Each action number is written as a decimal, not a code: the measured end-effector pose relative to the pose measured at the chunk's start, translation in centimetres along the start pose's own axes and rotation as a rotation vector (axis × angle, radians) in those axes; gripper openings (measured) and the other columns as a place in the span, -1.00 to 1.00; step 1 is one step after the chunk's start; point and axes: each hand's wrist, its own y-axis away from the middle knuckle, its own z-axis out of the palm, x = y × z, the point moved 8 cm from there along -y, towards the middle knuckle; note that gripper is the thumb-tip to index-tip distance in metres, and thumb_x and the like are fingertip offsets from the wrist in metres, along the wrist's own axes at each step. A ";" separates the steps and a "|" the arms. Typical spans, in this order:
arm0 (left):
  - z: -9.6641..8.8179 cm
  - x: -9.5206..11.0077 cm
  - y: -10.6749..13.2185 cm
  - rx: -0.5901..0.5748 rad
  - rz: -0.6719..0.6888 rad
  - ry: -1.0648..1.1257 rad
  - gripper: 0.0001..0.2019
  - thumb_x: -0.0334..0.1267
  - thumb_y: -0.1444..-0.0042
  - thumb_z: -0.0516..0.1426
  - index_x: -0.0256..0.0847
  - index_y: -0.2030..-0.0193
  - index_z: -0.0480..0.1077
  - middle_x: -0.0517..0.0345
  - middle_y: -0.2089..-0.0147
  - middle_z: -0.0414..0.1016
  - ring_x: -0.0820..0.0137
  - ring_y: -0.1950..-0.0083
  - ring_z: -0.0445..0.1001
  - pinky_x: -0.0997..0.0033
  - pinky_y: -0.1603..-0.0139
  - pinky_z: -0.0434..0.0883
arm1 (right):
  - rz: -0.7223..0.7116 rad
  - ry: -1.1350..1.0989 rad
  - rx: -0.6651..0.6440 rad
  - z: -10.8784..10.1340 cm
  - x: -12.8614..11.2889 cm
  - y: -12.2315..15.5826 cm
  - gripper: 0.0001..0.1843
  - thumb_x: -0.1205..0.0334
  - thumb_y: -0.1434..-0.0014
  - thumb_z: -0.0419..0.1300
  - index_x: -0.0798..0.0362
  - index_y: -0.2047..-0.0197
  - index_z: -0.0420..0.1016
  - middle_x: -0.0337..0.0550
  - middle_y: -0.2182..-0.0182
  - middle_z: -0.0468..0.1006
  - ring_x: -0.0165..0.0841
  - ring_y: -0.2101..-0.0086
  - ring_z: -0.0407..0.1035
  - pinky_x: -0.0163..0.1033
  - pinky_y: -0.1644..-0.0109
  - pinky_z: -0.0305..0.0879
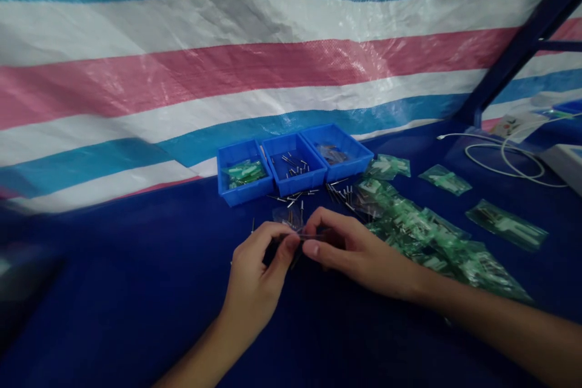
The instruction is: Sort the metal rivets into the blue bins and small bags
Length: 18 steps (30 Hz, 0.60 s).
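You are working at a dark blue tabletop point(136, 285), where three bright blue, open plastic bins are standing side by side. On your side of the middle bin point(302, 182), your left hand point(257, 267) and your right hand point(357, 248) are meeting; each is pinching, thumb toward forefinger, a thin strip of see-through plastic point(311, 236). The strip is showing too dimly to tell whether it is a bag's edge. To be handling it well, you are best keeping both pinches light and level, steadying the edge with your thumbs and pulling only gently, as film this thin may be creasing or slipping. The strip is lying between the two hands, touching the fingertips of both. Between it and the middle bin, a small clear plastic bag point(285, 216) is resting. Slim silver-and-dark metal pins point(350, 194) are lying loose around that bin's near side. To the bin's right, a heap of green-tinted clear plastic packets point(409, 218) is spreading beside your right forearm.
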 end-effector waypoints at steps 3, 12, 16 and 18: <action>0.2 -0.4 0.0 -0.029 -0.047 -0.037 -0.79 -0.20 -0.21 0.01 -0.17 0.39 0.39 0.28 0.51 0.37 0.51 0.49 0.34 0.56 0.53 0.23 | 0.015 0.100 -0.011 0.2 0.1 0.0 -0.65 0.02 -0.22 0.02 0.09 0.47 0.24 -0.31 0.58 0.24 -0.51 0.56 0.20 -0.40 0.52 0.10; -0.4 -0.4 0.1 0.051 -0.039 0.000 -0.83 -0.25 -0.18 0.04 -0.16 0.34 0.43 0.27 0.46 0.46 0.51 0.44 0.43 0.59 0.45 0.33 | 0.048 -0.038 -0.044 0.3 -0.3 0.0 -0.61 0.07 -0.28 -0.09 0.09 0.52 0.18 -0.35 0.65 0.24 -0.55 0.63 0.17 -0.42 0.54 0.13; -0.5 -0.2 0.2 0.063 -0.033 0.002 -0.83 -0.26 -0.16 0.05 -0.17 0.41 0.41 0.31 0.56 0.45 0.54 0.53 0.42 0.64 0.51 0.31 | 0.066 -0.045 -0.078 0.6 -0.1 0.0 -0.67 0.09 -0.24 -0.02 0.08 0.50 0.19 -0.39 0.69 0.21 -0.56 0.67 0.12 -0.44 0.59 0.06; -0.6 -0.1 0.3 0.077 -0.024 -0.023 -0.82 -0.26 -0.15 0.06 -0.17 0.43 0.41 0.31 0.58 0.43 0.55 0.55 0.39 0.64 0.55 0.28 | 0.074 -0.076 -0.127 1.1 0.1 0.1 -0.70 0.08 -0.20 0.04 0.09 0.48 0.23 -0.40 0.70 0.21 -0.56 0.67 0.12 -0.45 0.60 0.05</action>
